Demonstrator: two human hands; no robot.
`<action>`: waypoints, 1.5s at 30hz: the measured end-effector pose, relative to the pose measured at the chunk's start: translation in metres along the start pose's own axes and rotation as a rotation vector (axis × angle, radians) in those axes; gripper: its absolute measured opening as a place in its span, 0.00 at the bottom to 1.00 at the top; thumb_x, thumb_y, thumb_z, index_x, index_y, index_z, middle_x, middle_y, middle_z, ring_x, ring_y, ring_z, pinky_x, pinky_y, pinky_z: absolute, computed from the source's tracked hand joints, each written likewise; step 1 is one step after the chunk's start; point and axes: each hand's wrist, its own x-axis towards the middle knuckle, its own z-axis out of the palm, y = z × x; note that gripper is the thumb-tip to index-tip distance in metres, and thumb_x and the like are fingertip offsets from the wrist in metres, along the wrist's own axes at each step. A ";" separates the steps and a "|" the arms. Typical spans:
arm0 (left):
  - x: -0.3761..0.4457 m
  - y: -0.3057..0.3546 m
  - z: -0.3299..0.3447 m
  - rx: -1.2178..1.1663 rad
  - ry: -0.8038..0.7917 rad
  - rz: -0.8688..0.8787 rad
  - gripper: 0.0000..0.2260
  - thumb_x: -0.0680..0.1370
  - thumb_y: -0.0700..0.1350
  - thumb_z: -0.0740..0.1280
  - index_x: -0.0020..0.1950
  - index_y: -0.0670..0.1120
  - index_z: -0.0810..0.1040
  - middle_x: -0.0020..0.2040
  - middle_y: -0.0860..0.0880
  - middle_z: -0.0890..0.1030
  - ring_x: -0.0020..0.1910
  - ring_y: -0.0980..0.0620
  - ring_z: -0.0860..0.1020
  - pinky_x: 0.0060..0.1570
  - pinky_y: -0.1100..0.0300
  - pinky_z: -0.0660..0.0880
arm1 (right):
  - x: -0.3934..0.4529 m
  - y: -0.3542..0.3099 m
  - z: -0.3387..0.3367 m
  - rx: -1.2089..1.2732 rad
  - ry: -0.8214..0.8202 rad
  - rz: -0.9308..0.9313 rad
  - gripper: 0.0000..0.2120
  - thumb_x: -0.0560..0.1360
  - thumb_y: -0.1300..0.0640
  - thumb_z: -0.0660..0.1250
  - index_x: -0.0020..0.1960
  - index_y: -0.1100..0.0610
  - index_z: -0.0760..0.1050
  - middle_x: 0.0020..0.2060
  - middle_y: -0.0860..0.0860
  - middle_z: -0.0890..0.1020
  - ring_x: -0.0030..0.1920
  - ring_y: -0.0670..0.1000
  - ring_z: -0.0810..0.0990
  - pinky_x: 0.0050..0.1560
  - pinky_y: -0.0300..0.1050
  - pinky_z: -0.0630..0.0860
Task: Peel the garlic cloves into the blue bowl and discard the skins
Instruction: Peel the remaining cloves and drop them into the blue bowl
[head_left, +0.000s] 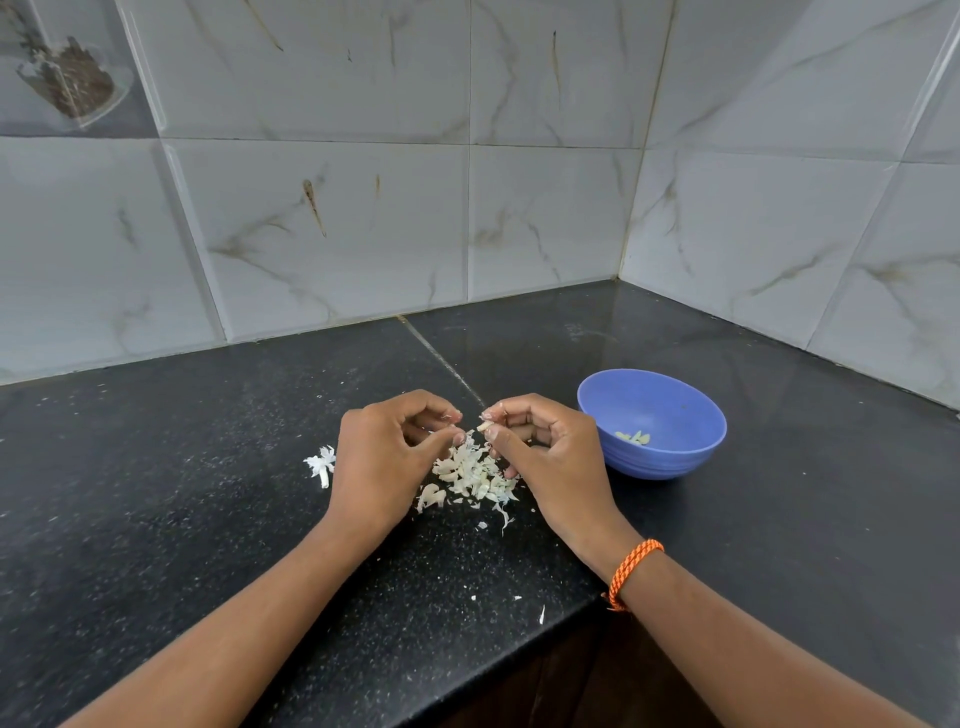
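Garlic clove (484, 427): a small pale piece held just above the worktop, between the two hands, over the heap of skins; too small to tell how much skin is left on it.
Right hand (545, 447): fingers curled, thumb and fingertips pinching the clove at its near end; an orange cord bracelet (635, 571) sits on this wrist.
Left hand (384, 452): fingers curled in, thumb and forefinger tips drawn together right beside the clove; they seem to nip a bit of skin, though I cannot tell for sure.
Skins (475, 475): a loose pale heap on the worktop directly under and between the hands, with stray flakes nearer the front edge and one separate white scrap (321, 462) to the left of the left hand.
Blue bowl (675, 415): just right of the right hand, upright, with a few peeled cloves (634, 437) at the bottom.
Worktop (208, 493): dark speckled stone in a tiled corner.
Stage, as I judge it: peeling is under way; the skins are not yet discarded.
Risks: the small clove could slip from the pinch and vanish among the look-alike skins; light flakes could cling to fingers and drop into the bowl, or drift off the front edge.
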 end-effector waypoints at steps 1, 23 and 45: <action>0.001 0.000 -0.001 0.008 0.008 0.016 0.07 0.74 0.41 0.82 0.47 0.52 0.88 0.39 0.56 0.87 0.37 0.56 0.86 0.41 0.51 0.86 | 0.000 0.000 0.000 -0.004 -0.001 0.000 0.06 0.79 0.63 0.75 0.53 0.54 0.86 0.43 0.48 0.87 0.43 0.51 0.86 0.37 0.46 0.83; 0.002 -0.003 0.000 0.048 -0.019 0.011 0.04 0.78 0.47 0.80 0.43 0.54 0.88 0.35 0.56 0.86 0.35 0.54 0.86 0.40 0.50 0.85 | -0.001 -0.003 0.001 0.029 0.007 0.028 0.05 0.77 0.64 0.77 0.50 0.56 0.86 0.41 0.51 0.88 0.41 0.51 0.87 0.36 0.49 0.82; 0.000 -0.001 0.004 -0.309 -0.110 -0.102 0.03 0.78 0.42 0.78 0.50 0.45 0.89 0.44 0.45 0.89 0.40 0.41 0.88 0.46 0.41 0.85 | -0.003 -0.005 0.004 0.039 0.009 -0.033 0.07 0.80 0.61 0.75 0.57 0.54 0.84 0.44 0.51 0.89 0.43 0.48 0.86 0.41 0.44 0.81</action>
